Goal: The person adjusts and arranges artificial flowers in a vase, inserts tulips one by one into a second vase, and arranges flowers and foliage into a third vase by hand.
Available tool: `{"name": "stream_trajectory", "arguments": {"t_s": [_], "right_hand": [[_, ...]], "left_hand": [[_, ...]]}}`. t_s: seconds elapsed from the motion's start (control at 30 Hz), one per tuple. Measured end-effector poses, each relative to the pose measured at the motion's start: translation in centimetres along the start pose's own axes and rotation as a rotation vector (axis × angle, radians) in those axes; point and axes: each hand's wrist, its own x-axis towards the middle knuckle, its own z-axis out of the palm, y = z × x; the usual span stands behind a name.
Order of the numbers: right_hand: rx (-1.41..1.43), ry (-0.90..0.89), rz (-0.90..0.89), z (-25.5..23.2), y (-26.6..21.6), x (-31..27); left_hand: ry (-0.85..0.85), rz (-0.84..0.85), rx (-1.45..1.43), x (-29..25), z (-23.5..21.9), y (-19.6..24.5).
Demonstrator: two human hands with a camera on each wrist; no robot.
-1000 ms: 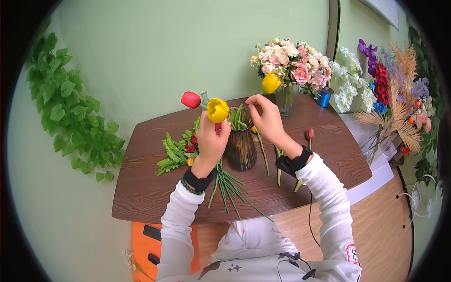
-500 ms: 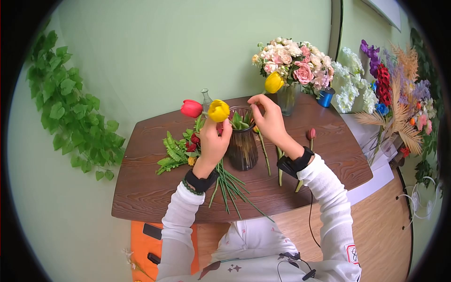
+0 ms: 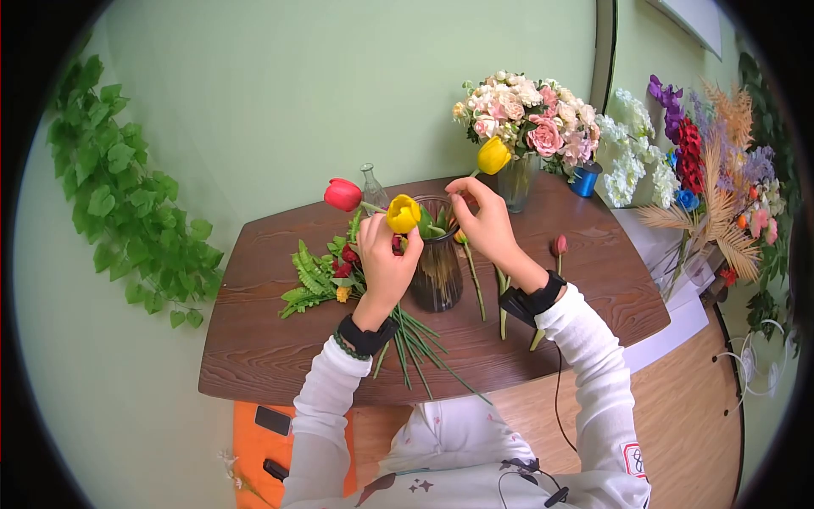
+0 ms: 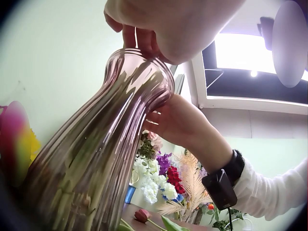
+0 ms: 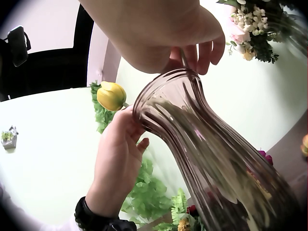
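A ribbed, purplish glass vase (image 3: 437, 276) full of green stems and leaves stands upright between the hands. At its left rim my left hand (image 3: 387, 265) pinches the stem of a yellow tulip (image 3: 404, 214), whose bloom covers part of the fingertips. A red tulip (image 3: 342, 194) leans out to the left. On the right side of the rim, my right hand (image 3: 489, 227) has bent fingers round a thin stem (image 5: 184, 57), seen in the right wrist view. Behind that hand rises another yellow tulip (image 3: 493, 156). The vase mouth is partly hidden by the hands.
Green stems (image 3: 411, 343), fern leaves (image 3: 312, 280) and small red flowers lie left of the vase; loose tulips (image 3: 559, 246) lie right. Behind stand a clear bottle (image 3: 371, 185), a pink-and-white bouquet (image 3: 543, 123) and a blue spool (image 3: 586, 178).
My left hand and its yellow tulip have moved slightly down and to the right, nearer the vase mouth. My right hand has stayed almost in place at the rim.
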Motion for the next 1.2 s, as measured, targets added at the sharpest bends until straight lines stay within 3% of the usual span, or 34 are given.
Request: {"name": "stream_trajectory", "arguments": {"t_s": [0.1,0.2,0.37,0.53,0.67,0.73,0.9,0.97,1.07,1.2], "right_hand": [[0.035,-0.045,0.013,-0.6,-0.5,-0.2],[0.043,-0.070,-0.062,-1.3,-0.7,-0.4],[0.062,-0.055,-0.105,-2.1,-0.7,-0.7],[0.085,-0.016,-0.015,-4.0,-0.3,-1.6],[-0.012,-0.042,0.174,-5.7,2.5,-2.3],[-0.078,-0.140,0.359,-6.4,4.8,-2.9],[-0.318,-0.219,0.388,-6.8,10.2,-4.6],[-0.255,-0.420,0.790,-6.8,11.0,-4.7],[-0.300,-0.537,0.906,-6.5,10.9,-4.7],[-0.352,-0.582,0.863,-5.9,11.9,-5.0]], "left_hand": [[0.039,-0.010,-0.059,-0.3,0.2,-0.2],[-0.028,-0.046,-0.071,-0.2,-0.1,0.1],[-0.033,0.026,-0.003,-0.2,0.0,0.4],[-0.062,0.002,-0.029,0.0,0.0,0.1],[-0.091,0.008,-0.054,-0.2,0.2,-0.5],[-0.094,0.003,-0.097,-0.1,0.5,-0.7],[-0.101,-0.011,-0.135,-0.2,0.6,-0.7],[-0.096,-0.003,-0.134,-0.2,0.6,-0.6],[-0.102,-0.004,-0.145,0.0,0.4,-0.5],[-0.111,-0.059,-0.156,0.3,0.0,-0.3]]}}
